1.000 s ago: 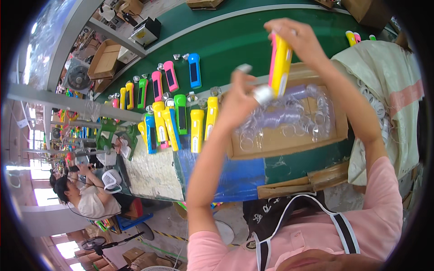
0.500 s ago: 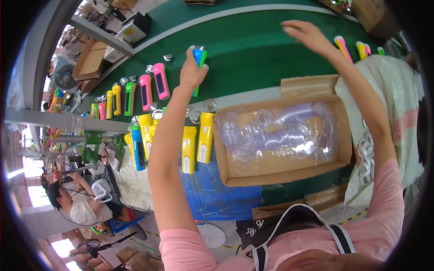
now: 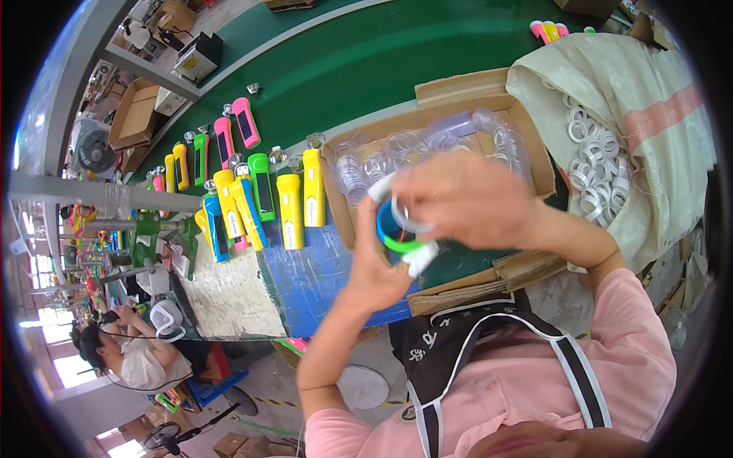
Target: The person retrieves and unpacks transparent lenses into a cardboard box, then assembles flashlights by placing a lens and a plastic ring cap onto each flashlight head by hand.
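Observation:
My left hand (image 3: 376, 263), with white covers on its fingertips, is wrapped round a blue and green flashlight body (image 3: 384, 229). The body's round open end faces up, and a thin red wire shows inside. Over that opening my right hand (image 3: 469, 200) is smeared by motion. At its fingertips a pale ring (image 3: 412, 223) sits at the flashlight's rim; whether it is seated there I cannot tell. Behind my hands stands a cardboard box (image 3: 546, 179) holding clear rings (image 3: 351, 179). Left of it lie yellow flashlights (image 3: 290, 210) and a green flashlight (image 3: 262, 187).
A pale woven sack (image 3: 595, 76) on the right holds many white rings (image 3: 599, 168). Pink flashlights (image 3: 246, 122) and small silver reflectors (image 3: 254, 88) lie along the green belt (image 3: 343, 69). A green metal fixture (image 3: 153, 237) stands left, with a seated person (image 3: 141, 351) beyond.
My left hand has brought the blue and green flashlight from the belt close to my body. My right hand has come from the far right to the flashlight's open end. The view has shifted.

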`<state>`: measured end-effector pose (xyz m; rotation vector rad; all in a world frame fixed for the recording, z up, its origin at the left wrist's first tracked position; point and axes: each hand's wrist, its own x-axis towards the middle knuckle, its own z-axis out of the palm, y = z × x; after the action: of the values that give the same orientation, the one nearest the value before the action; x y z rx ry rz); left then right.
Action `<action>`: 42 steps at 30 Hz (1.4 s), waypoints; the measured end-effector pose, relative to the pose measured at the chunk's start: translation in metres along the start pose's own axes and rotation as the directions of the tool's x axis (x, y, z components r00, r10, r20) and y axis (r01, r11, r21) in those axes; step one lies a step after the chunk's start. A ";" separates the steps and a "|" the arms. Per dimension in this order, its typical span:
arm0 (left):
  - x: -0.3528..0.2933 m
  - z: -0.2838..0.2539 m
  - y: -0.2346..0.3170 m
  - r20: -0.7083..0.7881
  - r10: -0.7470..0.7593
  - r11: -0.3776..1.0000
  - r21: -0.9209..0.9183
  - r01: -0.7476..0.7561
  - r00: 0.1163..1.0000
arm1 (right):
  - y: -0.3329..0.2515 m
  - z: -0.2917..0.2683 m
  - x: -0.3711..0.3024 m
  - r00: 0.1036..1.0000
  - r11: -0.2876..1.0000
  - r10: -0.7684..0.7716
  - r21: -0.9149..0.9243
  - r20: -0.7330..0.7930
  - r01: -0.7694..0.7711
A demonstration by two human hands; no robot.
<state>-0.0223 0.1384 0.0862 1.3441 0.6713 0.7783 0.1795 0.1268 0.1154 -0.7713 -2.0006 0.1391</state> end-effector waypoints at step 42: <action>-0.035 0.077 -0.100 -0.020 0.307 0.876 0.397 -0.275 0.951 | 0.144 -0.185 -0.263 0.484 -0.002 0.868 -0.975 -0.111 -0.221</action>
<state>0.0291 0.0596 -0.0043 1.8163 0.7227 0.9805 0.4883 0.0526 -0.0375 -2.7539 -1.9343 -0.4751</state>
